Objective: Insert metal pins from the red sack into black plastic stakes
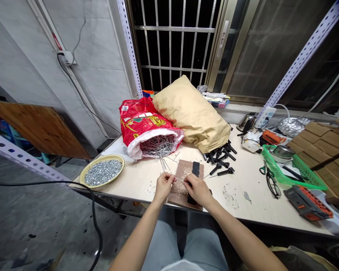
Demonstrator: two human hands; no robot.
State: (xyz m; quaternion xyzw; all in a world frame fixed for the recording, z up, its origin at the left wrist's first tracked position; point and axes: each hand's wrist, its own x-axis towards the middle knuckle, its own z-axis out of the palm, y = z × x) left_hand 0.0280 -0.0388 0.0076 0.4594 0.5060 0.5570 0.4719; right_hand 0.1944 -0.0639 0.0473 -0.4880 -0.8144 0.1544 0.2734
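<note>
Hands (164, 186) (197, 190) pinching thin pin (179, 180), red sack (141, 124) (print unreadable)

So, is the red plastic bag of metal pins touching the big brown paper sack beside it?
Touching. The head view shows the red plastic bag pressed against the lower left side of the brown paper sack, with no gap between them.

Scissors (271, 180) — green basket (313, 180)

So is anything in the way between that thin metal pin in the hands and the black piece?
Nothing visible. The left hand pinches the thin metal pin, whose tip runs straight to the black piece under the right hand, above the brown board.
</note>
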